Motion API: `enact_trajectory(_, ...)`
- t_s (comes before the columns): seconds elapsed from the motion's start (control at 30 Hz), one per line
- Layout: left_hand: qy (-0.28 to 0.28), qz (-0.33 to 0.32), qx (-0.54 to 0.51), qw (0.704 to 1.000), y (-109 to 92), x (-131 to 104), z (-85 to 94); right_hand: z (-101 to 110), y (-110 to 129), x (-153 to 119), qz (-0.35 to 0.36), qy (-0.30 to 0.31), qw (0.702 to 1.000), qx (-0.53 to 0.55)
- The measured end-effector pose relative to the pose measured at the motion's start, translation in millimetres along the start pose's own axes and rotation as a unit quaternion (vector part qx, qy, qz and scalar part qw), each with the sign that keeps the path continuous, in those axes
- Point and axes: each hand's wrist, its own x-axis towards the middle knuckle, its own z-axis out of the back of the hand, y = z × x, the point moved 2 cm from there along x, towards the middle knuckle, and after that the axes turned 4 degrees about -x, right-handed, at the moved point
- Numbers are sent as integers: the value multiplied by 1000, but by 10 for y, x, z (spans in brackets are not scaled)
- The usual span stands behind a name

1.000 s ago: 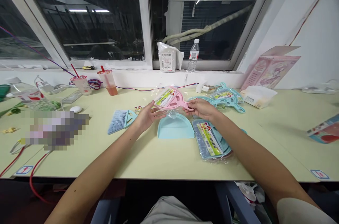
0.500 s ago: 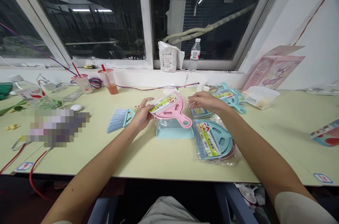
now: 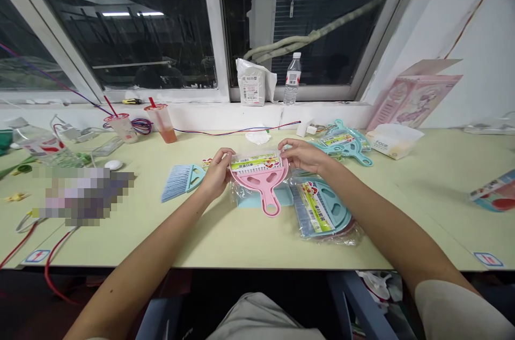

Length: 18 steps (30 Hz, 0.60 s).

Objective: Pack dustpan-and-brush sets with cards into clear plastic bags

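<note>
Between my hands is a pink dustpan and brush set in a clear plastic bag with a yellow-green label, its handle pointing toward me. My left hand pinches the left edge of the bag. At the upper right corner, my right hand grips the bag too. A light blue dustpan lies beneath, mostly covered. To the left rests a loose blue brush. On the right lie wrapped blue dustpan sets, and behind my right hand more wrapped turquoise sets.
Along the back stand two drink cups with red straws and a cable. A water bottle and a white packet stand on the sill. At right are a tissue pack and a pink box. A white mouse lies left.
My right hand has come in and taken hold of the bag's right side. The pink set has turned so its handle points toward me.
</note>
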Motion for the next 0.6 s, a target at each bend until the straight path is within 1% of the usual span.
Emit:
enact_trajectory(0.27,-21,-48,-3,999,27,39,41,-9,11,28,24,-53,998,-1)
enact_trajectory(0.37,-22,-61,-18,998,3,40,39,-34,43,9,28,-61,998,-7)
enact_trajectory(0.47,-12,-53,-28,998,-25,32,33,-65,63,-13,27,-64,997,-19)
enact_trajectory(0.53,-8,-35,-22,999,-24,21,21,-84,62,-23,36,-80,995,-39)
enact_trajectory(0.6,-21,-25,-3,999,1,5,7,-104,49,-27,56,-100,991,-67)
